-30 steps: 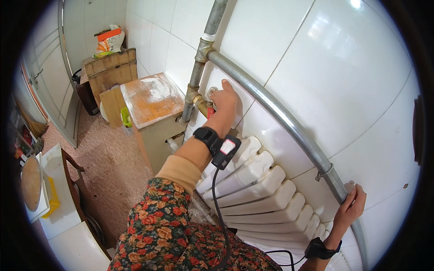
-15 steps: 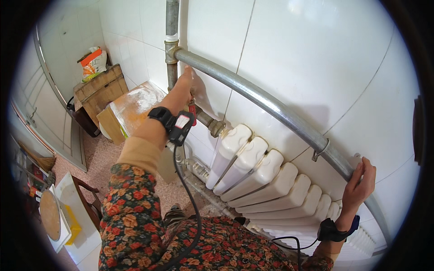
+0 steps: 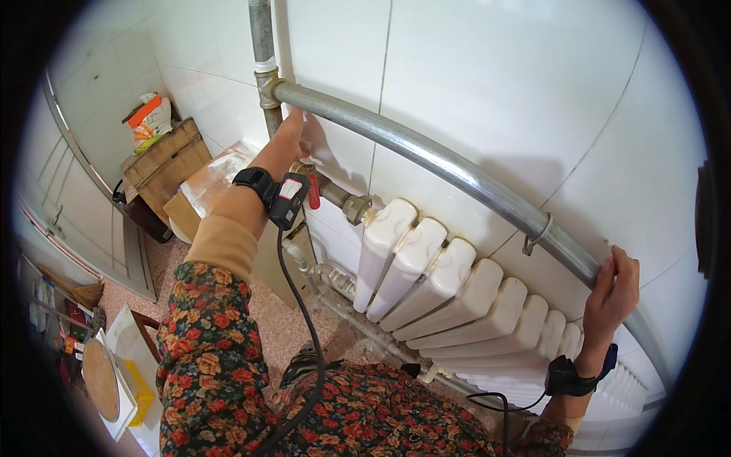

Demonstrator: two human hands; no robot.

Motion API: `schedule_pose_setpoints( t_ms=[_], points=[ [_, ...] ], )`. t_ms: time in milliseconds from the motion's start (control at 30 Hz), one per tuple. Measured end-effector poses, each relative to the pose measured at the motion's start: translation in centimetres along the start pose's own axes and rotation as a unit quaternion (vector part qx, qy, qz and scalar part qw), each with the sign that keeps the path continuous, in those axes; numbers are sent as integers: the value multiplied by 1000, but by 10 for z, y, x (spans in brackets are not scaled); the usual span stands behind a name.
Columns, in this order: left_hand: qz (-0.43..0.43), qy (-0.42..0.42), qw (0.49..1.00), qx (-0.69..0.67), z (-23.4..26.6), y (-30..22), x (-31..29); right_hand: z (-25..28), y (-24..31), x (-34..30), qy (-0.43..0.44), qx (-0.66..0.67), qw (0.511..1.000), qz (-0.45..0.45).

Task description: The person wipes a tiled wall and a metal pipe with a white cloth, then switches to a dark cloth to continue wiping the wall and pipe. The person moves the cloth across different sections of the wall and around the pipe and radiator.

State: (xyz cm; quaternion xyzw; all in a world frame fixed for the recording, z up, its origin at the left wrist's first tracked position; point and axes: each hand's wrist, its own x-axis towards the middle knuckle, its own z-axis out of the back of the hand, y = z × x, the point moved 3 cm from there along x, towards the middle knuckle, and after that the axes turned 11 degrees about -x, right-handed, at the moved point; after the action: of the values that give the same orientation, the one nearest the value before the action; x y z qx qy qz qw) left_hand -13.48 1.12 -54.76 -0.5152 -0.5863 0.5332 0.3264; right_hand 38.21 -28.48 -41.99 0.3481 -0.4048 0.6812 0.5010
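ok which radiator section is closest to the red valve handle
The leftmost section of the white radiator: it alone joins the metal fitting to the right of the red handle, while the others line up farther right.

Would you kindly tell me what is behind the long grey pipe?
White wall tiles show above and below the grey pipe; what lies directly behind it is covered.

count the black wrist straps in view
2: the left wrist strap, left of the picture's middle; the right wrist strap, at lower right, below the pipe. Any under the sleeves would be hidden.
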Motion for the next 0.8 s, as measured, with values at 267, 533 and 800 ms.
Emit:
schedule_pose_setpoints(
  t_ms=[267,533,800],
  points=[
    [-78,99,990,-69,-31,6,-40,-1,1,1,-21,-2,1000,-3],
    [-206,-56,977,3,-128,76,-107,-2,-3,-3,-19,19,1000,-6],
    [-139,-161,956,-203,-102,67,-91,-4,-3,-1,19,-19,1000,2]
  ],
)
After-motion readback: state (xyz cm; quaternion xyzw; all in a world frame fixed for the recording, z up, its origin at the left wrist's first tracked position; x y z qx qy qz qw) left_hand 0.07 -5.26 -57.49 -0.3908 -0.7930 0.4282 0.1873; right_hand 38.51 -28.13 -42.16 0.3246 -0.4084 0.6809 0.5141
